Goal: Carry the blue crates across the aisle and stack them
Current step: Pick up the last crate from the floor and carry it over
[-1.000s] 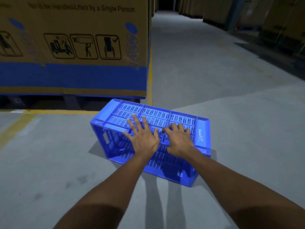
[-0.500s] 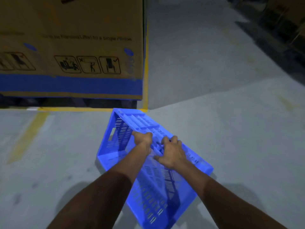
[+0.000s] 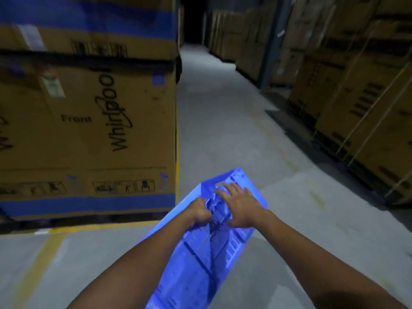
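Blue crate (image 3: pixel 196 264): long axis runs 7 to 1 o'clock away from you, your left hand (image 3: pixel 200 214) gripping its slats, right hand (image 3: pixel 242 208) pressing flat-fingered just at 3 o'clock of it.

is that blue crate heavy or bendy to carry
Probably light for its size: the blue crate is slotted plastic, held tilted by the left hand gripping its ribs, the right hand merely flat against it. Likely stiff: the ribbed panel shows no sag. It may swing, being held near one end.

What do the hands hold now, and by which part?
The blue crate: left hand grips its slatted bottom near the middle; right hand presses flat beside it.
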Demonstrator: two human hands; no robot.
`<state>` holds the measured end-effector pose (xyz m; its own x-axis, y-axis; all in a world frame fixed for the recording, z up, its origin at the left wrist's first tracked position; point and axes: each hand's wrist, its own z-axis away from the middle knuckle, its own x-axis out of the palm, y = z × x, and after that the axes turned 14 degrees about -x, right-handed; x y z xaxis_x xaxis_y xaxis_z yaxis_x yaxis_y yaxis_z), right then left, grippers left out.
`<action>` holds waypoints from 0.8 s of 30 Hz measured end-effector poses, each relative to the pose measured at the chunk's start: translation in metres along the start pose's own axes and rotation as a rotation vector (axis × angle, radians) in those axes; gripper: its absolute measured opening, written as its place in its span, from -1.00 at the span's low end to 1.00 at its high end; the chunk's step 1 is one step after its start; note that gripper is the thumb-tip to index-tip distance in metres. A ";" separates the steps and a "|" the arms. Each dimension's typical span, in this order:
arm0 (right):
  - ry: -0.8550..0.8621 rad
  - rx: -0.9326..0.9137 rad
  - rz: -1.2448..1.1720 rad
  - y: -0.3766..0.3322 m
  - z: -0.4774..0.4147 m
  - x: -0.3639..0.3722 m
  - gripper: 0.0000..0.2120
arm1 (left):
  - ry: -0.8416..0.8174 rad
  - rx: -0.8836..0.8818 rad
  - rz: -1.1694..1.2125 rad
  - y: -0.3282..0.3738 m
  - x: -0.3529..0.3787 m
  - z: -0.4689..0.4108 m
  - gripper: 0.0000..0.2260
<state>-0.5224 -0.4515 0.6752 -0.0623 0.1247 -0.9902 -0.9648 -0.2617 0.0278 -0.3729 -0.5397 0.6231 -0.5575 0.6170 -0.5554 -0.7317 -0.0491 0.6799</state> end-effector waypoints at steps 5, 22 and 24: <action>0.046 0.115 0.156 0.026 0.068 -0.060 0.19 | -0.079 0.190 -0.372 0.105 -0.042 0.036 -0.83; 0.228 0.460 -0.089 0.179 0.305 -0.164 -0.23 | -0.011 0.706 -0.805 0.391 0.098 0.136 -0.87; 0.208 0.531 -0.131 0.205 0.341 -0.172 -0.12 | -0.016 0.751 -0.827 0.421 0.129 0.145 -0.88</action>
<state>-0.7963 -0.2006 0.8981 0.0661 -0.0814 -0.9945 -0.9602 0.2657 -0.0856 -0.6965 -0.3667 0.9070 0.0005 0.2500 -0.9683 -0.4490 0.8652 0.2231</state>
